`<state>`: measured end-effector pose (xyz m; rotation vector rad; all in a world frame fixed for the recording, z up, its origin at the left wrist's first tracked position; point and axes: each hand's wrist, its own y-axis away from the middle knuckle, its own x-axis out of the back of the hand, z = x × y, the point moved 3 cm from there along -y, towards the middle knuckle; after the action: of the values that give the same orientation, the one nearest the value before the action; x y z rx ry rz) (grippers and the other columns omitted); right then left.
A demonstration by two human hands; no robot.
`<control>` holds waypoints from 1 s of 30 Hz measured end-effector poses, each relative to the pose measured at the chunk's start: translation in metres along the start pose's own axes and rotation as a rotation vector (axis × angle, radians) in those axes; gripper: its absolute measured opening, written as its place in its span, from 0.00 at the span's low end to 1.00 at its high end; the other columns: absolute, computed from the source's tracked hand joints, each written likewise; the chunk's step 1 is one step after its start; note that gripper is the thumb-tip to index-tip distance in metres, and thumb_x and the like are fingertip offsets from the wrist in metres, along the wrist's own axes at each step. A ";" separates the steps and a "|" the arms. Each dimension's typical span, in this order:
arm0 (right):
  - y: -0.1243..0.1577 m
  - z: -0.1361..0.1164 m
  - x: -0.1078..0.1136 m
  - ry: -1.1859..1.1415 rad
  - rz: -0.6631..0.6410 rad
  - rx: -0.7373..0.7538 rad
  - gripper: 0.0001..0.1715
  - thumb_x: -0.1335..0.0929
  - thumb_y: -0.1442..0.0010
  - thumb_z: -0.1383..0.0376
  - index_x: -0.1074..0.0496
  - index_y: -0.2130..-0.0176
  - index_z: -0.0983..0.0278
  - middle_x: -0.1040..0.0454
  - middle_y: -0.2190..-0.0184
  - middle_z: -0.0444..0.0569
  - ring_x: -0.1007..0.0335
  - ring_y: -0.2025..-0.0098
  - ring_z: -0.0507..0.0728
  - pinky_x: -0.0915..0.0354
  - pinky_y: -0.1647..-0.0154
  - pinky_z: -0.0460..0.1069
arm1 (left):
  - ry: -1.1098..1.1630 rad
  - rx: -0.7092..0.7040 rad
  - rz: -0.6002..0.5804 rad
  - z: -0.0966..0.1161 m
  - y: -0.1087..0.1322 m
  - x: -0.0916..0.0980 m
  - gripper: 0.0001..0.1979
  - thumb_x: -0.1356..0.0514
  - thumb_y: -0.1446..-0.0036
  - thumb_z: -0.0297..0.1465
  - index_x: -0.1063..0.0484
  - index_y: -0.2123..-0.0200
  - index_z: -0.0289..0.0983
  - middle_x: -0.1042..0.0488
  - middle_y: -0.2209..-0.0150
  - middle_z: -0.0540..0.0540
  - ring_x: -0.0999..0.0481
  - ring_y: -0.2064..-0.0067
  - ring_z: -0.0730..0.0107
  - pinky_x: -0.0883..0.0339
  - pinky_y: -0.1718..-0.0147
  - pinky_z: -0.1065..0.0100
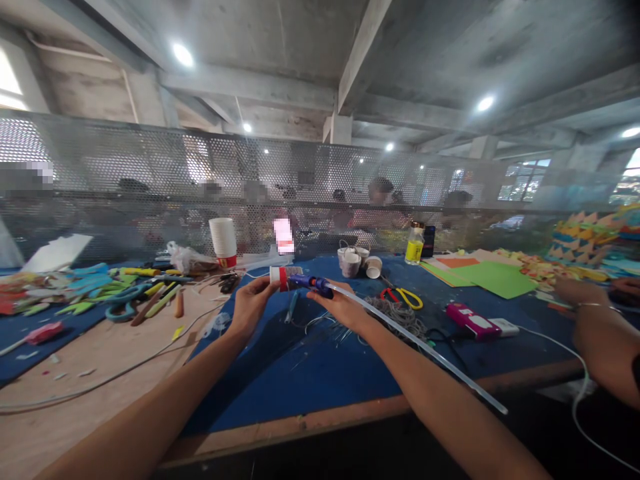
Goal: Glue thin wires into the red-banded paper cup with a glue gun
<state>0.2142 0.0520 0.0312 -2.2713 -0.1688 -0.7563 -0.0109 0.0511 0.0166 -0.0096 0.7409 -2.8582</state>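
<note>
Over the blue table mat (280, 393), my left hand (250, 307) grips a small red-and-white paper cup (277, 277) by its side, with the cup lying sideways. My right hand (346, 308) is wrapped round a blue hot glue gun (320, 287). Its nozzle end points left and meets or overlaps the cup; whether they touch I cannot tell. A long clear glue stick (435, 353) runs back from the gun above my right forearm. Beyond my hands stand several small string-wrapped cups (351, 264), one of them on its side.
Tangled grey string (400, 320) and yellow-and-red scissors (411, 299) lie right of my hands. Stacked paper cups (223, 240) stand at the back left. Tools and scraps crowd the left. A magenta box (473, 321) with a white cable lies right, near a co-worker's arm (603, 333).
</note>
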 end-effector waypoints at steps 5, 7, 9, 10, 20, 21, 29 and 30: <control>0.000 0.000 0.000 0.009 -0.008 -0.007 0.22 0.33 0.40 0.46 0.25 0.60 0.61 0.26 0.71 0.44 0.34 0.70 0.54 0.42 0.68 0.46 | 0.004 0.037 -0.008 -0.001 0.000 0.000 0.19 0.32 0.52 0.44 0.20 0.62 0.35 0.19 0.65 0.46 0.25 0.65 0.64 0.35 0.64 0.68; 0.000 0.000 0.000 0.013 -0.010 -0.008 0.22 0.33 0.40 0.46 0.25 0.60 0.61 0.26 0.72 0.43 0.35 0.70 0.54 0.43 0.68 0.46 | -0.003 0.038 0.004 -0.001 -0.001 0.001 0.19 0.32 0.52 0.43 0.20 0.63 0.35 0.19 0.65 0.46 0.25 0.66 0.65 0.35 0.65 0.69; 0.000 0.001 0.000 0.016 -0.008 -0.003 0.22 0.33 0.40 0.46 0.24 0.61 0.61 0.27 0.72 0.43 0.35 0.71 0.54 0.43 0.69 0.46 | -0.015 0.033 0.014 -0.001 -0.002 0.002 0.18 0.32 0.53 0.43 0.20 0.64 0.35 0.19 0.66 0.46 0.25 0.65 0.64 0.36 0.65 0.69; 0.000 0.002 -0.001 0.015 -0.008 0.000 0.22 0.33 0.40 0.46 0.24 0.61 0.61 0.27 0.72 0.43 0.36 0.71 0.53 0.43 0.69 0.46 | -0.016 0.032 0.014 -0.002 -0.002 0.002 0.19 0.32 0.53 0.43 0.20 0.63 0.35 0.19 0.66 0.46 0.25 0.65 0.64 0.36 0.65 0.69; 0.000 0.004 -0.003 0.018 -0.026 0.003 0.21 0.33 0.40 0.47 0.25 0.63 0.61 0.28 0.73 0.42 0.36 0.71 0.53 0.44 0.70 0.46 | 0.013 0.021 0.003 -0.007 -0.004 0.004 0.19 0.32 0.52 0.43 0.20 0.62 0.34 0.19 0.64 0.45 0.25 0.64 0.64 0.35 0.64 0.68; 0.000 0.004 -0.002 0.019 -0.028 0.005 0.20 0.33 0.40 0.47 0.25 0.63 0.61 0.28 0.73 0.42 0.36 0.71 0.53 0.44 0.70 0.46 | 0.012 0.021 0.006 -0.007 -0.004 0.004 0.20 0.32 0.52 0.43 0.20 0.62 0.34 0.19 0.64 0.45 0.25 0.64 0.64 0.35 0.64 0.68; 0.000 0.002 -0.002 0.035 -0.033 -0.001 0.20 0.33 0.40 0.47 0.25 0.63 0.60 0.28 0.73 0.43 0.36 0.71 0.54 0.44 0.70 0.46 | 0.020 0.034 0.019 -0.001 -0.001 0.002 0.21 0.32 0.53 0.45 0.20 0.62 0.35 0.19 0.64 0.45 0.24 0.66 0.65 0.34 0.65 0.68; 0.000 0.003 -0.002 0.034 -0.037 -0.006 0.20 0.33 0.40 0.47 0.25 0.63 0.60 0.28 0.73 0.43 0.36 0.71 0.54 0.43 0.70 0.46 | 0.018 0.034 0.021 0.000 -0.001 0.002 0.22 0.32 0.54 0.46 0.20 0.62 0.35 0.19 0.64 0.45 0.24 0.66 0.64 0.34 0.65 0.68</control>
<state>0.2140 0.0539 0.0283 -2.2652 -0.1935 -0.8157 -0.0128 0.0516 0.0167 0.0281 0.6914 -2.8542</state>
